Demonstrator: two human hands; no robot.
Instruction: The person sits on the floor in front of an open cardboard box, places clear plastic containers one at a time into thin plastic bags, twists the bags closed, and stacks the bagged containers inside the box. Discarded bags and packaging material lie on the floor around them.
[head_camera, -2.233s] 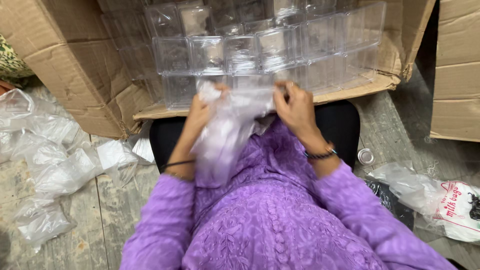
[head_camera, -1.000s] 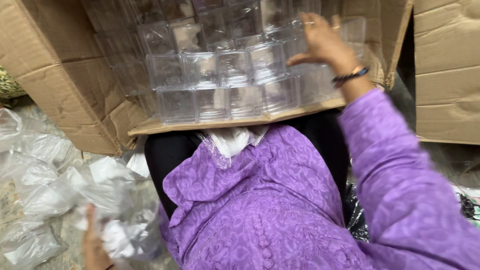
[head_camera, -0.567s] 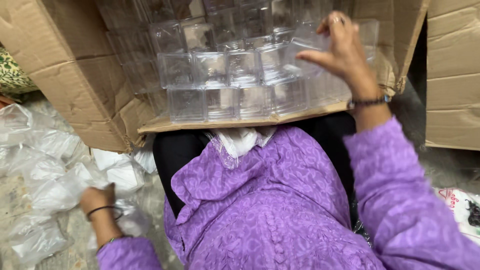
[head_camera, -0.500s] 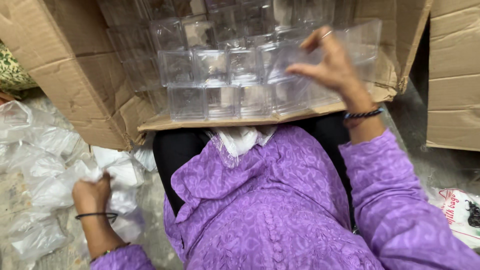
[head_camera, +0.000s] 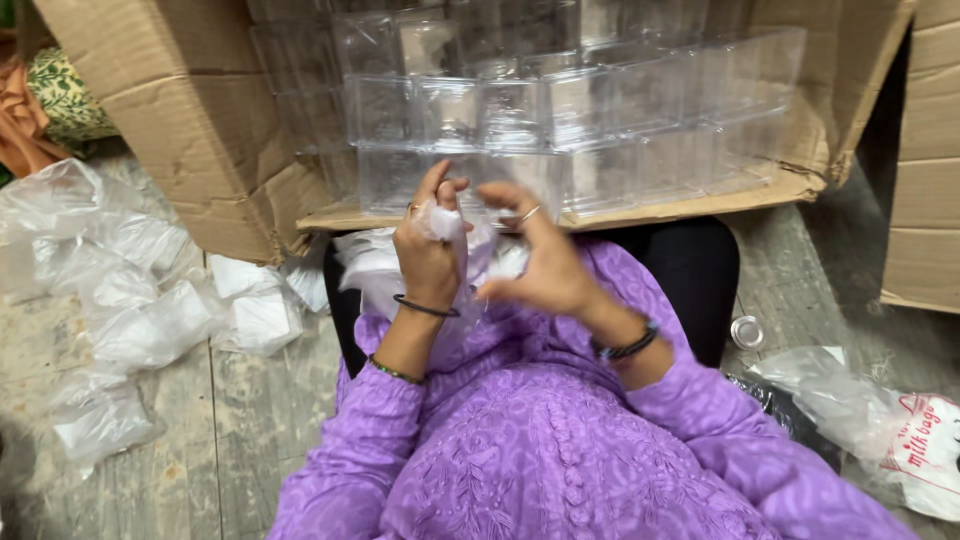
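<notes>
Plastic bags (head_camera: 130, 300), thin and crumpled, lie in a heap on the grey floor (head_camera: 250, 410) at the left, just beside a big cardboard box (head_camera: 190, 130) tipped on its side. Inside it, clear boxes (head_camera: 560, 110) stand stacked in rows, right above the person's lap. The left hand (head_camera: 428, 250) is raised before the stack, fingers curled and pinched shut on the top of a thin bag (head_camera: 455, 265) that hangs down over the purple tunic (head_camera: 540, 440). The right hand (head_camera: 545, 265) is just beside it, half open, fingers spread and touching the bag's edge; whether it truly grips is hard to tell. By the look of it, the bag's mouth is being worked open, which calls for both hands to part its two layers. Further right lie a small round cap (head_camera: 746, 332) and more bags (head_camera: 880, 420), near another carton (head_camera: 925, 180).
</notes>
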